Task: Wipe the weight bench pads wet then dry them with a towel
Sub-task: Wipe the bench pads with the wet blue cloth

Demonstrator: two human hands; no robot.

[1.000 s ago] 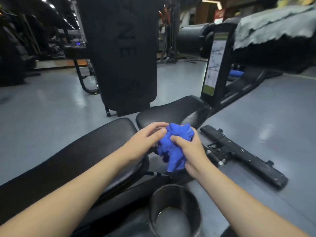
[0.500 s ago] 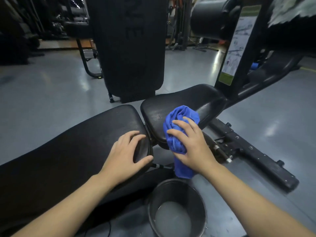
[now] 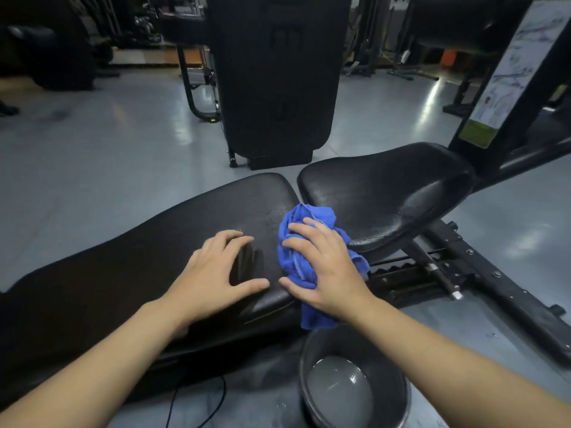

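The right hand (image 3: 327, 267) presses a bunched blue cloth (image 3: 304, 242) onto the end of the long back pad (image 3: 154, 261), right at the gap before the seat pad (image 3: 386, 193). Its fingers (image 3: 304, 230) are spread flat over the cloth, pressing it down rather than pinching it. The left hand (image 3: 216, 270) rests on the same pad just beside it, fingers splayed open and holding nothing, seemingly bracing the bench.

This looks like the wet pass, probably early on: fine droplets glisten on the back pad near the cloth and on the seat pad's near edge, while the long stretch of back pad to the left looks dull and likely untouched. To do it well, keep the palm flat, spread the cloth wider so more of it meets the vinyl, and work in overlapping strokes along the pad, taking in the rolled edges and the gap between the pads. A tail of cloth hangs over the pad's edge above the bucket (image 3: 398, 359), which sits on the floor holding water, handy for rinsing.

Counted: two pads, one blue cloth, one bucket, two hands. No dry towel is in view.
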